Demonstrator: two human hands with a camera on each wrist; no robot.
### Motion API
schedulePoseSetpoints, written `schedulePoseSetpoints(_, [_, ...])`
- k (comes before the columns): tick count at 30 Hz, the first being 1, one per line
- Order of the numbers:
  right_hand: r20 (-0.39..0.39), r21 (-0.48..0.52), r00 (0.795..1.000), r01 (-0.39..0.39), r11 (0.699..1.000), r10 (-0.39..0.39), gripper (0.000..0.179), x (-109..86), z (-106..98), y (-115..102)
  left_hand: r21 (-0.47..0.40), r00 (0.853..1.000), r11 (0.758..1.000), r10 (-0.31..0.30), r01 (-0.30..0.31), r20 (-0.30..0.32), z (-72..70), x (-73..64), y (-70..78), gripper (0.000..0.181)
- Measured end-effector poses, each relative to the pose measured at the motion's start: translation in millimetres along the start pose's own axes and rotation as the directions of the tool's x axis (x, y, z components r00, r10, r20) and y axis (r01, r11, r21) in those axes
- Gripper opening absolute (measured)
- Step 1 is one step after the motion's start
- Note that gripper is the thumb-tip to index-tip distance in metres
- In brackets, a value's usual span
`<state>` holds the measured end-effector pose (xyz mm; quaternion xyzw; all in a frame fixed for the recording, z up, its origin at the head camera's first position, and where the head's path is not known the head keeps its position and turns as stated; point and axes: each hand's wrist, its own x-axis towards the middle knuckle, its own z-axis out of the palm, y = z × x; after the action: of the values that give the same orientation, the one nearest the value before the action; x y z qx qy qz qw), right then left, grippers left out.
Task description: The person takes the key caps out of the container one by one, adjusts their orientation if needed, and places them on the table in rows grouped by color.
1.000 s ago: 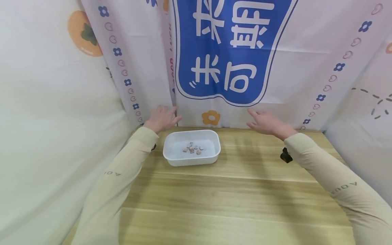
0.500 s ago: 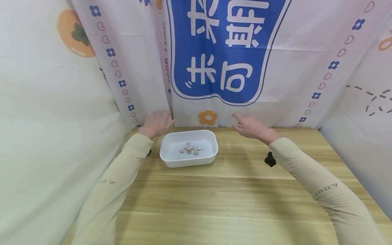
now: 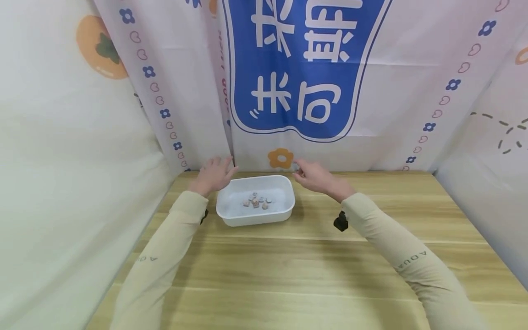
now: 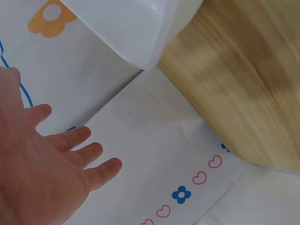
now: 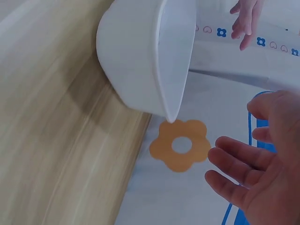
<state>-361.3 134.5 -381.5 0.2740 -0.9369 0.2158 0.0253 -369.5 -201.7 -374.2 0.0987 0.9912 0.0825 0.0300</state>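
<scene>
A white plastic tub (image 3: 255,218) stands near the back edge of the wooden table, with several small pale and brownish pieces (image 3: 255,202) lying on its floor; they are too small to name for sure. My left hand (image 3: 214,176) hovers over the tub's back left corner, fingers spread and holding nothing. Just off the tub's back right corner, my right hand (image 3: 315,177) is in the air with loosely bent fingers and nothing in them. In the right wrist view, the right hand (image 5: 258,164) is apart from the tub's wall (image 5: 129,56).
The wooden table (image 3: 264,266) ends at a white printed curtain (image 3: 396,101) with a blue sign panel and an orange flower. White cloth (image 3: 74,183) hangs at the left side, and more hangs at the right.
My right hand has moved left, close to the tub's right side. The left hand has come slightly lower, over the tub's left corner. The tub and its pieces stay in place.
</scene>
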Motion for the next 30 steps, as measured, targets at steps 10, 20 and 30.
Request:
schedulePoseSetpoints(10, [0.004,0.072,0.999,0.035,0.997,-0.035,0.047,6.9,25,-17,-0.018,0.999,1.000,0.012,-0.013,-0.033,9.5,-9.6,-8.4,0.073])
schedulePoseSetpoints(20, [0.022,0.051,0.993,0.116,0.992,-0.117,0.036,15.4,56,-30,-0.026,0.998,0.999,0.024,-0.026,-0.056,25.5,-12.3,-11.8,0.072])
schedulePoseSetpoints(30, [0.058,0.047,0.991,0.114,0.992,-0.117,0.032,26.2,79,-39,-0.023,0.998,0.999,0.031,-0.032,-0.059,40.9,-18.1,-15.9,0.074])
